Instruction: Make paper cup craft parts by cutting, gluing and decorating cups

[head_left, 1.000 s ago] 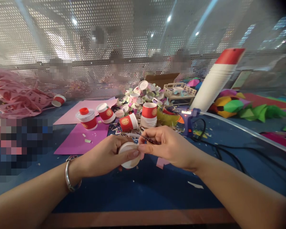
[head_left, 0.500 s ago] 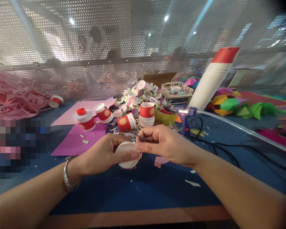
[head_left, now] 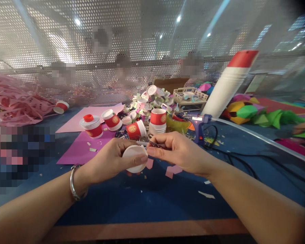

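On the magenta sheet (head_left: 83, 149) at left sits a red cup (head_left: 93, 127) shut by a white lid with a red knob, its inside unseen, and beside it two more red cups (head_left: 112, 119) lie tipped, showing white interiors. Just above the blue table (head_left: 147, 200), the left hand (head_left: 109, 162) is clamped around a white paper cup (head_left: 134, 158), base toward the camera. The right hand (head_left: 176, 150), nearly touching it, pinches small scissors (head_left: 152, 143), mostly hidden by the fingers; right of it, the glue gun (head_left: 202, 127) is blurred.
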`<state>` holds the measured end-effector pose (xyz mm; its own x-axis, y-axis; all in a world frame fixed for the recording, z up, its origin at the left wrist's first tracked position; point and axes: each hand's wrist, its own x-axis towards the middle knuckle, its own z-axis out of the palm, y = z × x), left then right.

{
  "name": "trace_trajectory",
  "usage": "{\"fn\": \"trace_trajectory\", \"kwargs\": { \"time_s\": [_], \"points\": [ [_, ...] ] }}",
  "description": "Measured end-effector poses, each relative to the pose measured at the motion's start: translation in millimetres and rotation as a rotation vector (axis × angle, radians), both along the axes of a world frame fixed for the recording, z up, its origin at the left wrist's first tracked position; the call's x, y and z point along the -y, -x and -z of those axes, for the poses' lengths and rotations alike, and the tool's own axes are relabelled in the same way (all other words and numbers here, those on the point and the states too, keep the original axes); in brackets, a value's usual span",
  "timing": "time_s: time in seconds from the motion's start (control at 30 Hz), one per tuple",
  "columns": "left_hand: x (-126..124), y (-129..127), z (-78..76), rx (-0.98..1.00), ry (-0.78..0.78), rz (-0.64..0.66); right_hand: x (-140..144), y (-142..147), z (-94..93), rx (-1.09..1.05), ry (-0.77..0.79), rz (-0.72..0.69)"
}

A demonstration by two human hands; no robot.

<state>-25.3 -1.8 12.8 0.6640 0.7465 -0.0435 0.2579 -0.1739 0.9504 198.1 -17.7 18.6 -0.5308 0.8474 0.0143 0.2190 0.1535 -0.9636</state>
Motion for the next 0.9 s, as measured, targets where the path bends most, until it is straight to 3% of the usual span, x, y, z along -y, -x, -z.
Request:
{"fn": "trace_trajectory", "kwargs": {
  "time_s": [0.13, 0.4, 0.57, 0.9],
  "points": [
    [1.5, 3.2, -0.7, -0.070, -0.092, -0.053, 0.4, 0.0, 2.2, 0.085, -0.005, -0.024],
    [0.5, 6.9, 0.3, -0.211, -0.142, 0.004, -0.3, 1.1, 7.0, 0.121, 0.020, -0.087],
    [0.4, 8.3, 1.2, -0.171, -0.050, 0.059, 2.2, 4.2, 4.3, 0.055, 0.046, -0.114],
    [1.2, 6.3, -4.1, 0.009, 0.278, 0.197, 7.2, 6.0, 1.0, -0.064, 0.067, -0.191]
  ]
}}
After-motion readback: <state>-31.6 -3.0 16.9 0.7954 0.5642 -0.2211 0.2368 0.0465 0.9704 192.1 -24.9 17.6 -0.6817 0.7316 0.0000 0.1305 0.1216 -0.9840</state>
